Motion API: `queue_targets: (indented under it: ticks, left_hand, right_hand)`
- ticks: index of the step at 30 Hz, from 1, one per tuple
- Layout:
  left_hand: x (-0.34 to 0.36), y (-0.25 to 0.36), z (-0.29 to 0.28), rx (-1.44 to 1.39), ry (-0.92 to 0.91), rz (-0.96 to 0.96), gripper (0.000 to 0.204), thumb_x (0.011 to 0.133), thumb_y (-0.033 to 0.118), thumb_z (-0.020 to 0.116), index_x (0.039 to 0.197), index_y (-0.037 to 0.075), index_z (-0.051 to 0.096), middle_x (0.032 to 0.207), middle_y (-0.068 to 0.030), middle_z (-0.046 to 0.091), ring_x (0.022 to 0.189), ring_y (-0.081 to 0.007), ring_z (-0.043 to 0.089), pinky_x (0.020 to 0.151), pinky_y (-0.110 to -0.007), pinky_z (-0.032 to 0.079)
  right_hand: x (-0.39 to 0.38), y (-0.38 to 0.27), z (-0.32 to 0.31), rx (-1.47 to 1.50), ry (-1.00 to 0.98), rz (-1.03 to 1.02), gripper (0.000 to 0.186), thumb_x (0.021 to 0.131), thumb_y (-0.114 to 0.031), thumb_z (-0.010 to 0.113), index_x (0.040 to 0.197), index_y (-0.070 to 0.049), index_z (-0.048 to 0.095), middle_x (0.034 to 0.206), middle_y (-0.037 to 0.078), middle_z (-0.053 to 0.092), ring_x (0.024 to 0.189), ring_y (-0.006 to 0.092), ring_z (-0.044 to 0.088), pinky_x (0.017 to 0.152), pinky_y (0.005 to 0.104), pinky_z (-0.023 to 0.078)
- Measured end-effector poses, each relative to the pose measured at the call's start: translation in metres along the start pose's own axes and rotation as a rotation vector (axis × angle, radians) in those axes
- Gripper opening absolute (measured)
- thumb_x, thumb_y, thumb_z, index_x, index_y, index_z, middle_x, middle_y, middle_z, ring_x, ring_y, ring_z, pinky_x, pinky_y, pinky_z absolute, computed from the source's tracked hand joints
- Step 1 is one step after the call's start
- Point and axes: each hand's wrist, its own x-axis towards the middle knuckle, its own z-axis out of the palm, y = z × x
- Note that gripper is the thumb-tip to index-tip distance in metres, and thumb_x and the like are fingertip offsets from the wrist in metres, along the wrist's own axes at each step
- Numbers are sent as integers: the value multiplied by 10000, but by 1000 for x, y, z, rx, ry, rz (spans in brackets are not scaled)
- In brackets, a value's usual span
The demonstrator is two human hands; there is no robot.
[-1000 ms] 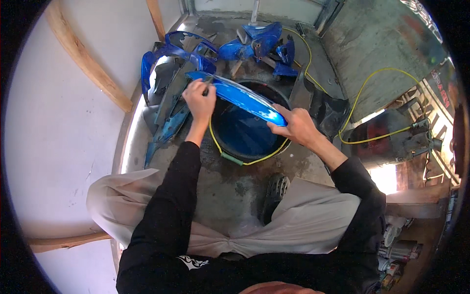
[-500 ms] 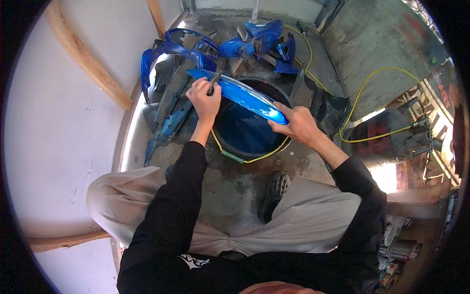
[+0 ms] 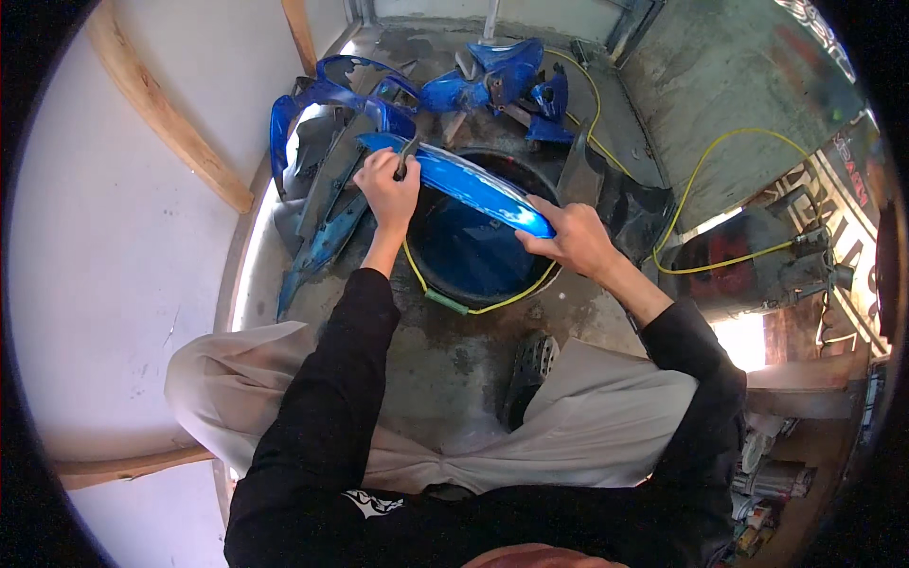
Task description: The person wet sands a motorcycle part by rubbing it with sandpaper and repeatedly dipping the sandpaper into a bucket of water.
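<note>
A long, curved, glossy blue motorcycle fender (image 3: 478,192) is held slantwise above a dark round tub (image 3: 424,270) of bluish water. My right hand (image 3: 576,235) grips its near right end, thumb on one side and fingers on the other. Further left, my left hand (image 3: 386,189) has its fingers bent round the fender's upper left part. A dark, narrow piece (image 3: 407,158) stands up at those fingers; whether it belongs to the fender or is separate I cannot make out. The fender's far left tip shows beyond my left hand.
Blue motorcycle body panels (image 3: 492,80) lie on the floor behind the tub, more panels (image 3: 327,237) at its left, and dark ones (image 3: 639,208) at its right. A yellow hose (image 3: 705,185) runs to a dark tank (image 3: 720,251) on the right. A white wall (image 3: 123,256) bounds the left.
Both hands and the fender have stayed nearly in place. The whole view has shifted very slightly, and my left hand sits a little lower on the fender.
</note>
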Motion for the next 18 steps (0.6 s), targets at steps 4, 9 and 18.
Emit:
queue_targets:
  ticks: [4,9,18]
  left_hand:
    - [-20,75,-1,-243,-76,54,74,840,84,763,902,49,783,962,-87,761,1066,-267,728,907,-416,467]
    - [-19,106,-17,-381,-173,275,103,821,68,769,921,46,783,963,-73,760,1064,-258,735,929,-405,455]
    - [-26,116,-13,-418,-123,195,107,810,79,782,762,82,688,921,-38,737,992,-236,722,922,-412,435]
  right_hand:
    - [-14,11,-2,-12,4,38,634,903,-547,775,1294,-53,702,700,252,673,666,455,696,620,521,562]
    - [-15,11,-5,0,42,46,631,899,-540,779,1289,-49,706,690,252,667,654,453,695,613,524,560]
    - [-17,13,-8,-32,37,48,628,900,-537,779,1282,-43,717,697,247,671,667,440,702,623,512,564]
